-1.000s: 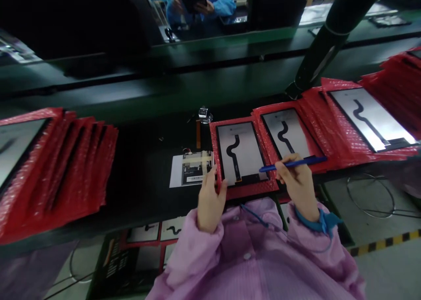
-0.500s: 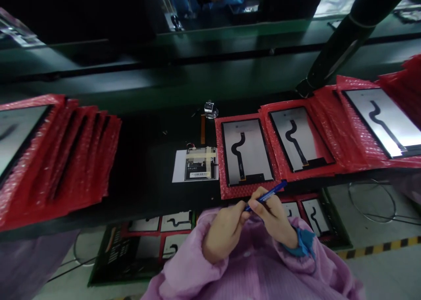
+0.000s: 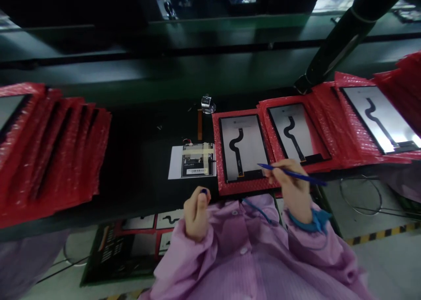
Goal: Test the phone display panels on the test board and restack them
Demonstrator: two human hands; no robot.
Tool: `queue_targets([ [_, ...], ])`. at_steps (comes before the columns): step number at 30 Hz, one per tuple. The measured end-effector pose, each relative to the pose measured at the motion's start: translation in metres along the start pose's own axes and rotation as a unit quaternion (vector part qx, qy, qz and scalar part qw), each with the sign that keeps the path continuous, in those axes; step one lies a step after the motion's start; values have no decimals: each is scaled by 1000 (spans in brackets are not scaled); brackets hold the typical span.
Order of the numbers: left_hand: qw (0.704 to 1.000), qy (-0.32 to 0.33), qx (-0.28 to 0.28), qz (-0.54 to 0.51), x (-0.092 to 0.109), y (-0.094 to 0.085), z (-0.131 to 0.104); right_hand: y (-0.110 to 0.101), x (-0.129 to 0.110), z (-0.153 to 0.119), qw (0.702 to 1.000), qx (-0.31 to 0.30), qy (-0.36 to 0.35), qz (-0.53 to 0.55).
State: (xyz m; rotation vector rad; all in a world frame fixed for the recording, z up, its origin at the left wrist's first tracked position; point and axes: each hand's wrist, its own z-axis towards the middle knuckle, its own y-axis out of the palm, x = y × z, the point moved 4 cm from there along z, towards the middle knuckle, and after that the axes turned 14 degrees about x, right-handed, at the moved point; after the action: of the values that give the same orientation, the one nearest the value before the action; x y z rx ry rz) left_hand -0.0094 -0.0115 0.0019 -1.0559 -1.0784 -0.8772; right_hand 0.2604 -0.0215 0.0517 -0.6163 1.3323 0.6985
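My right hand (image 3: 294, 188) holds a blue pen (image 3: 296, 174) near the lower right corner of a grey display panel (image 3: 246, 148); the pen's tip points left over the panel. That panel lies on a red bubble-wrap sleeve (image 3: 237, 189) and bears a black curved flex cable. My left hand (image 3: 197, 212) is closed at the table's front edge, with a small dark blue cap (image 3: 204, 191) showing between its fingers. Beyond it sits a small circuit module (image 3: 197, 162) with yellow tape, on a white sheet (image 3: 175, 164). A second panel (image 3: 294, 131) lies to the right.
Red sleeves (image 3: 66, 151) are stacked at the left, with more sleeves and a panel (image 3: 381, 116) at the right. A clear tape roll (image 3: 207, 104) stands behind the module. A dark post (image 3: 335, 41) rises at the back right. Trays with panels show below the table.
My hands have moved apart. The pen is now uncapped and has gone right with my right hand; my left hand has moved left with the cap.
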Motion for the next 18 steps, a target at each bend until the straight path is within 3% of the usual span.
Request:
queue_targets([
  [2,985,150,17,84,-3,14,1,22,17,-3,997,-49,-15,-54],
  [4,950,270,35,154,-6,27,-1,37,33,-5,996,-37,-35,-79],
  [6,917,344,58,196,-8,34,-4,43,46,-6,994,-22,-41,-103],
  [12,878,406,85,240,-4,38,-9,43,54,-7,986,-46,-44,-155],
  [18,870,418,82,250,-1,41,-9,46,53,-6,982,-55,-53,-175],
])
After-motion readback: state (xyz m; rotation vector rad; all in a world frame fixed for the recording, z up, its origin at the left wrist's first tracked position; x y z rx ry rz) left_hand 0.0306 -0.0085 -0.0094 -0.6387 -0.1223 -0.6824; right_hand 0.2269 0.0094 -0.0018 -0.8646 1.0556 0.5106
